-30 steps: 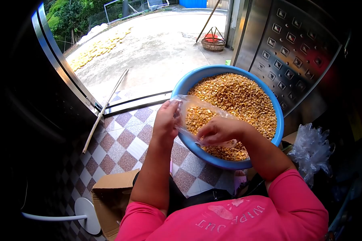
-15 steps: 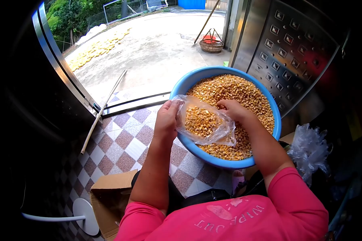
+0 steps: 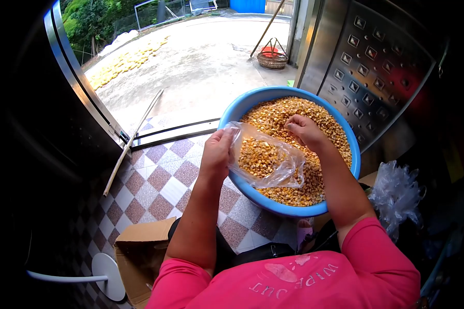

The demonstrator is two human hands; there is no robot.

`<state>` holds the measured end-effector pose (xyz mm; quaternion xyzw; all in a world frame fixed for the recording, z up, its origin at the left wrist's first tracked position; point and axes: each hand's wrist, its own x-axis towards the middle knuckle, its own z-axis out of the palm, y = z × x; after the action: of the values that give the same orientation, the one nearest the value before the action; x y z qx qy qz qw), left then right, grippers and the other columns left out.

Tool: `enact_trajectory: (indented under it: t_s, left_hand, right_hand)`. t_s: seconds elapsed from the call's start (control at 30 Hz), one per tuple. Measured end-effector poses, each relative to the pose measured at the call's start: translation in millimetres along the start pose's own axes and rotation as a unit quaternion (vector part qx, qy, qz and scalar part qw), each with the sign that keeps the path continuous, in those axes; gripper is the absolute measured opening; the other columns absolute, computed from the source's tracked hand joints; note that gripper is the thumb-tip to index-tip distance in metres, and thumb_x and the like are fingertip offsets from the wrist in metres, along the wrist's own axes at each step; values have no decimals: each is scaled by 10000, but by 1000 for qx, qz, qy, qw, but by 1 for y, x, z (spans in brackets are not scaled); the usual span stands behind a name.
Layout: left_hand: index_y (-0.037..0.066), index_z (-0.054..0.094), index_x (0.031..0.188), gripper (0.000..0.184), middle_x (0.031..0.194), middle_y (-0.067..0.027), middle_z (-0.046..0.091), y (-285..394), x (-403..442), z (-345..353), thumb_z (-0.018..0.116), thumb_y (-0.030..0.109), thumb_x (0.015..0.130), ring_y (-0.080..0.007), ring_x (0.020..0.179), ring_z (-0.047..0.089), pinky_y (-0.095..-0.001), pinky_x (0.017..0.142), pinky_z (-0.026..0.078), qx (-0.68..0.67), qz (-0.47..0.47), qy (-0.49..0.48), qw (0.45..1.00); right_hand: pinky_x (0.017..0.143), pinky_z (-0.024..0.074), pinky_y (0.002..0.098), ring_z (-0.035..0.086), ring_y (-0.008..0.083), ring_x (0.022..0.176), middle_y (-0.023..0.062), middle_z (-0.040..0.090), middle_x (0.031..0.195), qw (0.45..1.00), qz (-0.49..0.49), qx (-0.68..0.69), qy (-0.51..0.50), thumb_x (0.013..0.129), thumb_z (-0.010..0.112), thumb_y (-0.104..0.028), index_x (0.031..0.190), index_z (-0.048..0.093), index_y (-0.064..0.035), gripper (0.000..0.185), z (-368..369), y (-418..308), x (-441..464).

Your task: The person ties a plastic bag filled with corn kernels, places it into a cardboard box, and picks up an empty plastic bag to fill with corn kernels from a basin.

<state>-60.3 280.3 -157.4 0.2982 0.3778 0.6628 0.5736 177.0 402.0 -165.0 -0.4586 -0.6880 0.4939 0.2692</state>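
Note:
A wide blue tub (image 3: 236,109) is heaped with yellow dried corn kernels (image 3: 314,107). My left hand (image 3: 217,149) pinches the edge of a clear plastic bag (image 3: 293,176) at the tub's left side. The bag lies over the heap with its mouth towards the right, and kernels show in or through it. Right of the bag, my right hand (image 3: 307,134) is held over the heap with its fingers curled inward. Whether kernels are between those fingers is hidden.
Beside my right elbow is a bunch of clear plastic bags (image 3: 397,193). A cardboard box (image 3: 142,239) stands at lower left, near a white round base (image 3: 108,275). A stick (image 3: 134,141) crosses the door sill. Outside are a wicker basket (image 3: 272,62) and yellow produce (image 3: 123,64) spread on the ground.
My right hand has moved up and right, from the bag's opening to above the loose kernels. My left hand still keeps the bag's edge in nearly the same place.

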Motion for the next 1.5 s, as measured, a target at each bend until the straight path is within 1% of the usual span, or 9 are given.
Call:
enact_trajectory:
  t_s: [0.17,0.33,0.47,0.77,1.13,1.17,1.23,1.33,1.5]
  left_hand:
    - [36,584,910,190,547,52,454,0,-1,3,508,207,944,-22,381,339,-179,338,248,24,11,15,1000]
    - [-34,592,991,246,837,-79,641,-10,8,-13,484,182,948,-96,677,595,-214,603,481,35,10,-15,999]
    - [-36,591,999,249,843,-82,643,-14,10,-13,482,182,949,-96,675,595,-211,602,480,16,26,-40,999]
    - [-16,589,977,217,723,-32,610,-2,1,1,505,180,942,-58,535,530,-180,456,410,-3,14,-13,1000]
    - [7,603,961,205,604,30,525,-9,7,0,507,187,943,-20,421,391,-166,365,283,-1,16,45,999]
    - [-26,586,999,230,759,-42,581,-6,5,-5,489,176,947,-75,588,506,-203,519,397,11,10,4,1000]
    - [-59,570,1037,259,913,-114,637,-4,3,-7,472,164,951,-131,756,620,-239,673,511,22,5,-37,999]
    - [-7,604,989,216,674,13,569,2,-3,3,508,180,942,-21,473,437,-158,402,328,6,-2,-12,1000]
    - [-3,602,979,201,664,14,564,-5,2,5,510,172,940,-21,445,416,-165,380,305,-8,13,28,999]
  right_hand:
    - [392,272,186,351,24,465,18,526,761,967,-25,231,-100,939,505,-137,976,531,-45,102,29,-43,-25]
    - [440,390,184,470,47,536,11,532,772,981,-70,127,-128,938,490,-86,986,570,-21,115,64,-55,-36]
    - [582,526,221,588,107,678,65,581,824,981,-90,132,-110,924,478,-27,973,579,9,119,73,-47,-30]
    - [840,470,259,571,140,958,61,595,978,972,-217,54,-72,903,482,33,1029,608,-1,182,79,-31,-18]
    - [838,473,289,597,194,940,86,631,985,947,-283,-119,-93,801,585,57,1018,657,-75,264,70,-29,-21]
    - [808,489,297,613,214,906,99,643,958,921,-343,-167,-79,788,599,57,999,670,-94,269,69,-27,-21]
    - [781,497,292,614,196,869,86,642,932,931,-329,-139,-70,799,595,50,989,671,-79,242,66,-26,-20]
    - [711,503,263,614,149,793,58,641,897,967,-247,-7,-63,831,575,35,979,661,-54,193,52,-27,-19]
    - [615,495,246,584,113,692,53,627,823,988,-96,73,95,863,585,-75,1035,630,-35,182,14,-2,0]
